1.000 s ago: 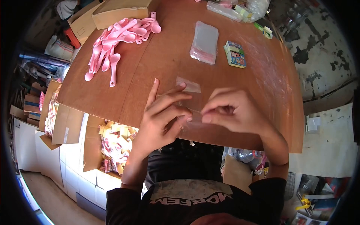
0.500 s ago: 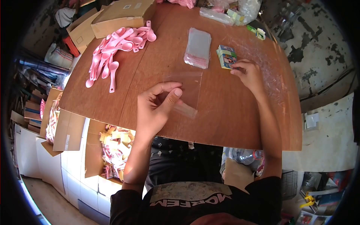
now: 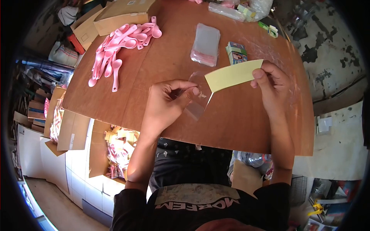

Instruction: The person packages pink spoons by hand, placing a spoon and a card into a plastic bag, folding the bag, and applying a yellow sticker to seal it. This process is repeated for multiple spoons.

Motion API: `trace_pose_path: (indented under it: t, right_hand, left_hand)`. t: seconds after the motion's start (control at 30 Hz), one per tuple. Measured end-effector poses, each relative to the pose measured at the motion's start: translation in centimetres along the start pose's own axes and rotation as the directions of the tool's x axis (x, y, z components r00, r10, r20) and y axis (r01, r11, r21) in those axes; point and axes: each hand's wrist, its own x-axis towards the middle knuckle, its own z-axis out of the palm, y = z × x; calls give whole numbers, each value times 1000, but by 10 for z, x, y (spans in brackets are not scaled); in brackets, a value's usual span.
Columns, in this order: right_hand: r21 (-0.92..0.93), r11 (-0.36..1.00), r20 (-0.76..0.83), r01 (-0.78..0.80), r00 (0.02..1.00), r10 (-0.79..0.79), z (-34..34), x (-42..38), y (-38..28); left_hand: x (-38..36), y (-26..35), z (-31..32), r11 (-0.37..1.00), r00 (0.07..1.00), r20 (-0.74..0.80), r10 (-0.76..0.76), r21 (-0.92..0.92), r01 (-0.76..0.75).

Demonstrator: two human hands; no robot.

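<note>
My left hand (image 3: 169,102) pinches a clear plastic bag (image 3: 196,109) above the brown table. A pale yellow card (image 3: 235,77) is held at its right end between the thumb and fingers of my right hand (image 3: 271,81). The card's left end is close to the bag's edge; whether they touch I cannot tell. Beyond the card stands a small stack of printed cards (image 3: 236,52), partly covered by it. A pile of clear bags (image 3: 205,42) lies to the left of that stack.
Pink spoons (image 3: 115,48) are heaped at the table's left, beside a cardboard box (image 3: 125,17). Plastic packaging (image 3: 227,11) and a green and white item (image 3: 268,29) lie at the far edge. Below the table's front edge, an open box (image 3: 98,150) holds small packets.
My right hand has lifted a yellow card from the stack and brought it toward the bag. My left hand, still holding the bag, has shifted slightly right.
</note>
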Motion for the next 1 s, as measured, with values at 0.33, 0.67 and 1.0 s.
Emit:
trace_pose_path:
  t: [0.33,0.67,1.0]
  right_hand:
    - [-300,954,150,18,988,29,10,-2,-3]
    - [-206,964,420,169,905,-69,29,-6,-9]
    - [-149,986,606,76,795,30,34,-1,-30]
  left_hand:
    - [-1,13,-1,948,989,148,-20,316,-28]
    - [-4,15,5,989,977,210,-37,151,5]
    - [-8,21,10,936,929,183,321,89,-341]
